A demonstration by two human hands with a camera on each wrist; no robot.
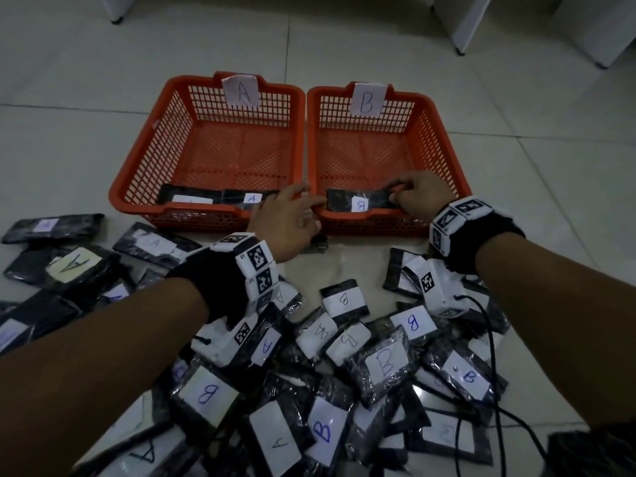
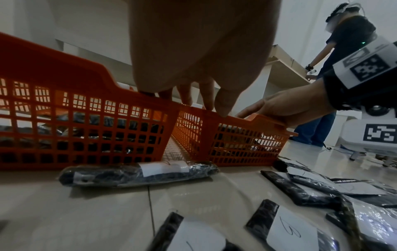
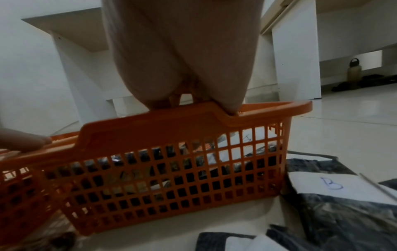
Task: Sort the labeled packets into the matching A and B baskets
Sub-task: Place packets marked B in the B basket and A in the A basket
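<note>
R hand [image 1: 421, 197] pinches B packet [image 1: 361, 200] in B basket [image 1: 444, 139]; L hand [image 1: 289, 220] fingers relaxed, over basket rims.

Dim light over a pale tiled floor [image 1: 516, 108], glossy with grey grout lines. White furniture legs [image 1: 461, 25] stand along the far edge, and under a white desk [image 3: 296, 56] sits what looks like a bottle [image 3: 354, 71].
</note>
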